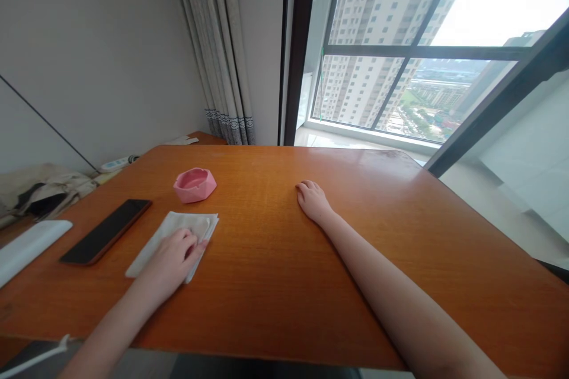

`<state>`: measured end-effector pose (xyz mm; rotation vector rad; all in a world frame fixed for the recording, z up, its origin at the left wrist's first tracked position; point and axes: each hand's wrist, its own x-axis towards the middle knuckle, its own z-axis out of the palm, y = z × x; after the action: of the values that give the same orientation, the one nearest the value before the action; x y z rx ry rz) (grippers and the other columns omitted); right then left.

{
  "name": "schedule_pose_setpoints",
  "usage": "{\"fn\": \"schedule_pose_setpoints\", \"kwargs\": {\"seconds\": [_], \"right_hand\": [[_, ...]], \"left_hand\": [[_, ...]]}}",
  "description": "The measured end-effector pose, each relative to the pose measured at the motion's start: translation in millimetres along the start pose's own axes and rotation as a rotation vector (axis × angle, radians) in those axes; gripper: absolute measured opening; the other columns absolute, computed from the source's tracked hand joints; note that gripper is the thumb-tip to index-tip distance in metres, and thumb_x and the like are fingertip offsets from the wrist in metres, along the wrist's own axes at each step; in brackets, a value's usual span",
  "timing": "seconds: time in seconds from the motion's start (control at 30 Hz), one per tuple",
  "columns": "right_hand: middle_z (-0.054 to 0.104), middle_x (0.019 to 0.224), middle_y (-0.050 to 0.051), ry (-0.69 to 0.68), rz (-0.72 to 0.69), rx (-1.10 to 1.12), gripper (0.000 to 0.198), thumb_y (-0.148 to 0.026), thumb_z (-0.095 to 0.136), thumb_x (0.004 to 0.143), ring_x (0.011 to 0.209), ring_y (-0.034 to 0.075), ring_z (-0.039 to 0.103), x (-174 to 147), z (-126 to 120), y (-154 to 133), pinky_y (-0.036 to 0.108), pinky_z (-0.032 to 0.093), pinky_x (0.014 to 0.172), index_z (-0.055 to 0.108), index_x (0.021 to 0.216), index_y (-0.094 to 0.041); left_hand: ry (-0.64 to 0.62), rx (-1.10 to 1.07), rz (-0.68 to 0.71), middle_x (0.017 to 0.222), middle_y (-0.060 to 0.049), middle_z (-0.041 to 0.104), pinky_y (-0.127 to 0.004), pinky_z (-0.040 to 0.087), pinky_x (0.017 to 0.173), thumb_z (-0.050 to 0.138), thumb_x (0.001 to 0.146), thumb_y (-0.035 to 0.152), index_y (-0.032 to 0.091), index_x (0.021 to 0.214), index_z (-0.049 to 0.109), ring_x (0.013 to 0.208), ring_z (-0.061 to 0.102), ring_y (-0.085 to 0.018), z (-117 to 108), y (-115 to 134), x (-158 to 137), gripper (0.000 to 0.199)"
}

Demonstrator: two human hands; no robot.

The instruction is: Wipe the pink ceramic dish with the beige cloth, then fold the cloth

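Far left and nearer to us than the pink dish [194,188], a white item [33,249] lies near the left edge of the table [267,284] and runs out of view. A rumpled fabric bundle [57,186] sits left of the dish, beyond that edge. Our phone [106,232] lies flat at the dish's left and nearer to us, screen dark, with a strip of wood between it and the cloth. A power strip [114,164] lies left of the dish and farther off.

The folded cloth [160,234] lies flat on the table, nearer to us than the dish and slightly left of it; its far edge stops short of the dish. Our left hand [172,254] rests on the cloth's right half. Its fingers are bent and together, the thumb along the cloth's right border; we cannot tell whether they pinch the fabric.

The dish stands upright, well inside the table's far edge. The curtain [226,41] hangs beyond it. To its right, a broad span of wood gives lateral room up to our right hand [313,200], which rests on the tabletop. These fingers are together and slightly bent; we cannot see the palm side. Farther right of the dish, more tabletop extends to the slanting right edge, with the window [413,52] beyond the far edge.
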<state>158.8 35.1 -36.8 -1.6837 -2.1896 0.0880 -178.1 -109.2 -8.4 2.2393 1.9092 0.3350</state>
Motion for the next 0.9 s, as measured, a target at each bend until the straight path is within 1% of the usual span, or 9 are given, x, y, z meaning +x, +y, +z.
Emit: {"fn": "schedule_pose_setpoints", "kwargs": {"seconds": [0.07, 0.2, 0.37, 0.5, 0.6, 0.67, 0.73, 0.8, 0.9], "right_hand": [[0.054, 0.123, 0.011, -0.001, 0.001, 0.001, 0.034, -0.022, 0.038, 0.089, 0.115, 0.023, 0.045, -1, -1, 1, 0.035, 0.035, 0.097, 0.059, 0.116, -0.019], [0.055, 0.122, 0.012, 0.006, -0.012, 0.010, 0.034, -0.021, 0.038, 0.089, 0.114, 0.024, 0.046, -1, -1, 1, 0.036, 0.036, 0.096, 0.059, 0.115, -0.018], [0.054, 0.123, 0.012, 0.007, -0.003, 0.029, 0.034, -0.021, 0.039, 0.088, 0.115, 0.025, 0.045, 0, 1, 1, 0.037, 0.035, 0.097, 0.058, 0.115, -0.018], [0.054, 0.122, 0.012, 0.028, 0.009, 0.024, 0.033, -0.021, 0.038, 0.089, 0.115, 0.025, 0.045, -2, 2, -1, 0.037, 0.034, 0.097, 0.058, 0.115, -0.018], [0.055, 0.120, 0.012, 0.044, 0.006, 0.029, 0.033, -0.020, 0.038, 0.089, 0.114, 0.024, 0.046, -2, 1, -2, 0.036, 0.034, 0.098, 0.059, 0.113, -0.019], [0.055, 0.120, 0.012, 0.047, 0.008, 0.048, 0.032, -0.020, 0.038, 0.089, 0.115, 0.023, 0.046, -2, 0, 0, 0.036, 0.034, 0.099, 0.059, 0.113, -0.018], [0.055, 0.122, 0.012, 0.043, 0.004, 0.078, 0.032, -0.021, 0.039, 0.089, 0.116, 0.023, 0.046, -3, -1, 1, 0.036, 0.034, 0.100, 0.060, 0.113, -0.017], [0.054, 0.125, 0.012, 0.032, -0.057, 0.139, 0.034, -0.022, 0.040, 0.089, 0.120, 0.021, 0.045, -3, -2, 1, 0.036, 0.033, 0.102, 0.057, 0.117, -0.016], [0.052, 0.130, 0.011, 0.000, -0.184, 0.277, 0.042, -0.022, 0.038, 0.090, 0.120, 0.017, 0.047, -4, -3, -2, 0.032, 0.035, 0.101, 0.044, 0.131, -0.017]], "left_hand": [[0.016, -0.035, -0.004, 0.074, -0.004, 0.057, -0.034, 0.046, 0.075, 0.039, 0.083, 0.047, 0.020, 0.064, 0.048, 0.079, 0.056, -0.022, -4, -22, 1, 0.034], [0.143, -0.056, -0.102, 0.083, -0.008, 0.062, -0.037, 0.047, 0.077, 0.045, 0.077, 0.047, 0.020, 0.092, 0.057, 0.082, 0.059, -0.025, -9, -54, 5, 0.033], [0.158, -0.039, -0.135, 0.094, -0.012, 0.066, -0.040, 0.045, 0.083, 0.039, 0.081, 0.045, 0.021, 0.090, 0.060, 0.091, 0.059, -0.028, -20, -54, 13, 0.033], [0.156, 0.101, -0.074, 0.090, -0.011, 0.066, -0.044, 0.042, 0.086, 0.036, 0.084, 0.041, 0.019, 0.082, 0.060, 0.090, 0.059, -0.028, -28, -10, 34, 0.032], [0.087, -0.006, 0.142, 0.093, -0.008, 0.064, -0.037, 0.044, 0.083, 0.036, 0.086, 0.041, 0.019, 0.088, 0.058, 0.087, 0.059, -0.023, -22, 45, 62, 0.031], [0.029, -0.071, 0.286, 0.097, -0.007, 0.062, -0.034, 0.045, 0.082, 0.036, 0.087, 0.039, 0.019, 0.092, 0.058, 0.088, 0.058, -0.021, -10, 83, 85, 0.030], [0.046, -0.093, 0.387, 0.102, -0.009, 0.061, -0.035, 0.044, 0.087, 0.041, 0.086, 0.033, 0.018, 0.100, 0.057, 0.095, 0.057, -0.021, 8, 115, 109, 0.027], [0.089, -0.092, 0.409, 0.110, -0.011, 0.058, -0.035, 0.042, 0.093, 0.042, 0.085, 0.027, 0.016, 0.109, 0.055, 0.103, 0.055, -0.021, 29, 138, 131, 0.029], [0.153, -0.091, 0.387, 0.119, -0.014, 0.055, -0.036, 0.039, 0.099, 0.037, 0.086, 0.018, 0.013, 0.114, 0.053, 0.113, 0.050, -0.022, 57, 154, 152, 0.033]]}}
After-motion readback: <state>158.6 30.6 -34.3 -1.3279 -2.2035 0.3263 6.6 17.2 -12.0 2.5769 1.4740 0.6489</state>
